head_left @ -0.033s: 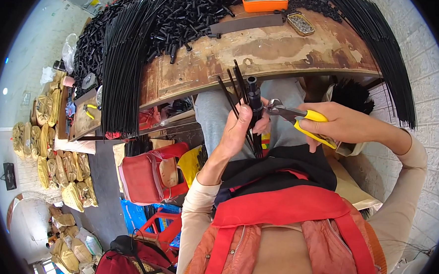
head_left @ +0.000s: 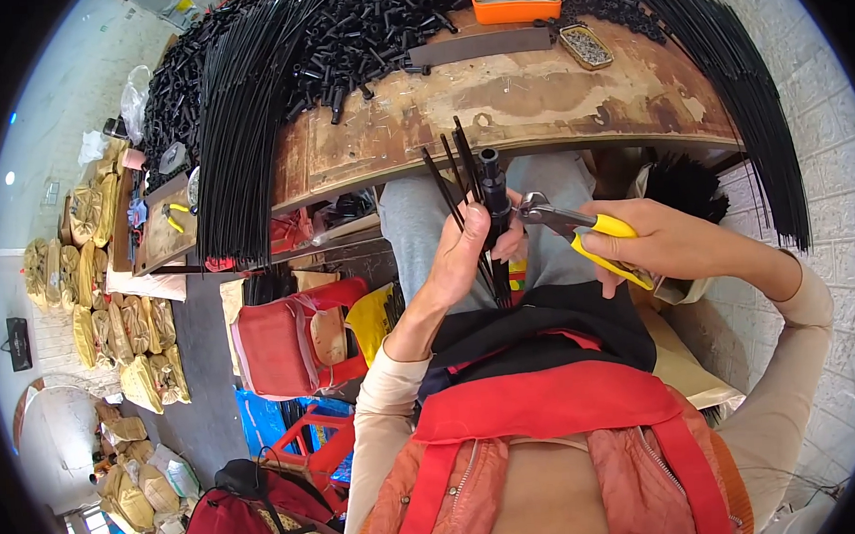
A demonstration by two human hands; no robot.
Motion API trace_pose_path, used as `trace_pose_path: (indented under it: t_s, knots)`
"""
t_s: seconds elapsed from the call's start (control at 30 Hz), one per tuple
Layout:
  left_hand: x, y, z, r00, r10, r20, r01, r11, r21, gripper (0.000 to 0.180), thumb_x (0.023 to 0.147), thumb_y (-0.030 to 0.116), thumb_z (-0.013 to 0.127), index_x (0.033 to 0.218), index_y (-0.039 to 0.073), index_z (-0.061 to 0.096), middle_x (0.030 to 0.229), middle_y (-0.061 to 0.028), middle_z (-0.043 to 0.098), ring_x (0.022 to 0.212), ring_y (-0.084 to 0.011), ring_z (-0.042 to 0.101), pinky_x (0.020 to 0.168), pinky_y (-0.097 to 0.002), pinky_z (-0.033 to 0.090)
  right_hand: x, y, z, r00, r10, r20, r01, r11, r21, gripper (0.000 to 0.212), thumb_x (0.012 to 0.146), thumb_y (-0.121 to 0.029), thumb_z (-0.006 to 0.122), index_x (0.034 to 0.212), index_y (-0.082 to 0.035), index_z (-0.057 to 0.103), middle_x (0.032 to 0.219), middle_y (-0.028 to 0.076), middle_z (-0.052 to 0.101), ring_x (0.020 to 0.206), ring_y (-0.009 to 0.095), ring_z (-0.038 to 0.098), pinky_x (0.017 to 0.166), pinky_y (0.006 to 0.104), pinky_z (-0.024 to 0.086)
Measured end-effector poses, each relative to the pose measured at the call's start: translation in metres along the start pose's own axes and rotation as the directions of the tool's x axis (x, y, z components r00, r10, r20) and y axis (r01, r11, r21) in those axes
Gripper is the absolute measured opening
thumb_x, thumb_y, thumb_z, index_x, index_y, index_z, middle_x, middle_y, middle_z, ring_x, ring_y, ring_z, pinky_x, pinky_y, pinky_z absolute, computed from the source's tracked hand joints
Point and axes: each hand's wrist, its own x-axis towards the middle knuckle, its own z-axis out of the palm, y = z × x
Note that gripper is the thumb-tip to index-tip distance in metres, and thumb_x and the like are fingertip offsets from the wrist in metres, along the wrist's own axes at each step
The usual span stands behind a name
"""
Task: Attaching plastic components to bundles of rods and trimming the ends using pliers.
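The left hand (head_left: 458, 256) is curled around several thin black rods (head_left: 450, 177) and a black tubular fitting (head_left: 493, 188), while to its right the right hand (head_left: 656, 234) grips yellow-handled pliers (head_left: 570, 223), their head beside the fitting, all near the worn wooden table (head_left: 535, 97), whose far side bears an orange tray (head_left: 519, 14).
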Motion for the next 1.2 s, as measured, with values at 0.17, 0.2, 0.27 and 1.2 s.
trace_pose_path:
  t_s: [0.17,0.2,0.27,1.2]
  knots:
    - [0.0,0.004,0.001,1.0,-0.029,0.011,0.029,1.0,0.003,0.061,0.098,0.058,0.037,0.115,0.0,0.047,0.066,-0.0001,0.043,0.061,-0.0113,0.042,0.06,-0.0269,0.037,-0.001,0.007,0.011,0.998,-0.014,-0.053,0.014,1.0,-0.009,0.038,0.1,-0.033,0.047,0.119,0.0,0.05,0.076,0.005,0.063,0.071,0.011,0.064,0.063,0.0257,0.048]
    - [0.001,0.004,0.0,1.0,-0.028,0.009,0.028,1.0,0.003,0.061,0.098,0.058,0.037,0.115,0.0,0.047,0.066,-0.0001,0.043,0.061,-0.0113,0.042,0.06,-0.0269,0.037,-0.001,0.008,0.012,0.997,-0.012,-0.074,0.01,1.0,-0.023,0.04,0.1,-0.036,0.048,0.117,0.0,0.052,0.077,0.005,0.061,0.07,0.013,0.064,0.062,0.0282,0.049]
    - [0.001,0.003,-0.001,0.999,-0.028,0.035,0.027,1.0,0.011,0.062,0.097,0.059,0.037,0.114,0.0,0.047,0.065,0.0,0.043,0.061,-0.0113,0.042,0.061,-0.0272,0.038,0.0,0.007,0.01,0.998,-0.007,-0.062,0.004,0.999,-0.051,0.04,0.1,-0.037,0.047,0.116,-0.001,0.052,0.078,0.005,0.061,0.07,0.013,0.064,0.062,0.0284,0.049]
    - [0.002,0.003,-0.005,1.0,-0.008,-0.012,0.008,1.0,0.006,0.066,0.097,0.06,0.038,0.114,-0.003,0.052,0.067,0.0026,0.044,0.06,-0.0067,0.039,0.056,-0.0229,0.033,0.001,-0.013,0.004,0.991,-0.027,-0.129,-0.019,0.939,-0.344,0.038,0.098,-0.033,0.048,0.117,0.0,0.057,0.079,0.017,0.065,0.073,0.032,0.064,0.07,0.0402,0.048]
